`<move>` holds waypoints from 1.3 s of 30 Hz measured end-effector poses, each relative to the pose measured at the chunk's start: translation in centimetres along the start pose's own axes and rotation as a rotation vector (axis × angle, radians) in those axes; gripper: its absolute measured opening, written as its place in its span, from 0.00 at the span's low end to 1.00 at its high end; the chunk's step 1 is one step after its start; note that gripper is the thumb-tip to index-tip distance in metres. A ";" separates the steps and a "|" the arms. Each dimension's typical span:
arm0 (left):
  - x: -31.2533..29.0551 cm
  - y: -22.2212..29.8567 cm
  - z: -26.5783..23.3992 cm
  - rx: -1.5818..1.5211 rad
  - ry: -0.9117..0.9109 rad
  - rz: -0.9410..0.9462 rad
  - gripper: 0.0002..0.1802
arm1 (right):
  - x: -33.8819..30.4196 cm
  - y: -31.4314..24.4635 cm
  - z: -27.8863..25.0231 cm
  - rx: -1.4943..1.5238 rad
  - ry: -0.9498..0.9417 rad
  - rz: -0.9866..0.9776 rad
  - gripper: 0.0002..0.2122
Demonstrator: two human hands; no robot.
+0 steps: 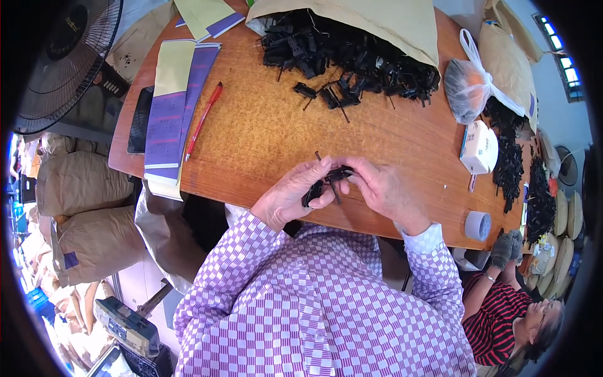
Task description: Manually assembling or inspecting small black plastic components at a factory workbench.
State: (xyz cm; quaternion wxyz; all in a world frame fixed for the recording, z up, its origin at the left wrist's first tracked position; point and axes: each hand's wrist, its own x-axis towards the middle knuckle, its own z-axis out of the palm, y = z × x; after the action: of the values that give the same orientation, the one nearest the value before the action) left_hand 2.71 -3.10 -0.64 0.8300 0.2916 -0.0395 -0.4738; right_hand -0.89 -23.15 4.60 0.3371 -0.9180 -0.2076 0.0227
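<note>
Above the table's near edge, my left hand (294,191) is closed around a small black plastic part (312,193) with thin stalks sticking out. My right hand (375,188) pinches the right end of the black plastic at thumb and fingertips. Whether that is one part or two cannot be told, since the fingers cover much of it. Beyond my hands, a large heap of similar black plastic parts (352,56) spills from the mouth of a tan sack (377,19). A few loose ones lie on the wooden table (251,132) in front of the heap.
At left lie a red pen (204,119), purple-and-yellow paper slips (169,107) and a black phone (139,119). A tied plastic bag (468,88), a white box (478,147) and a tape roll (477,225) stand at right. A gloved co-worker (509,301) sits beyond, near more black parts.
</note>
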 end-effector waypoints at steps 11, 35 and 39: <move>-3.1 -1.7 1.1 -0.143 -0.102 0.032 0.35 | -0.9 -1.5 0.5 0.214 0.043 -0.183 0.22; -3.4 -2.5 1.6 0.727 0.415 0.296 0.20 | -0.5 -3.4 4.8 0.572 0.046 0.278 0.08; -3.3 -2.7 1.3 1.003 0.476 0.426 0.20 | -0.3 -3.3 5.2 0.560 0.049 0.222 0.07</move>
State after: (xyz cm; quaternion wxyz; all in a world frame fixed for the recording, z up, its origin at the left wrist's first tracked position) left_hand -1.59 -1.98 -0.28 0.6536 0.7322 -0.1289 -0.1415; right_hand -3.34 -17.79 2.62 0.5774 -0.8068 -0.0833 0.0936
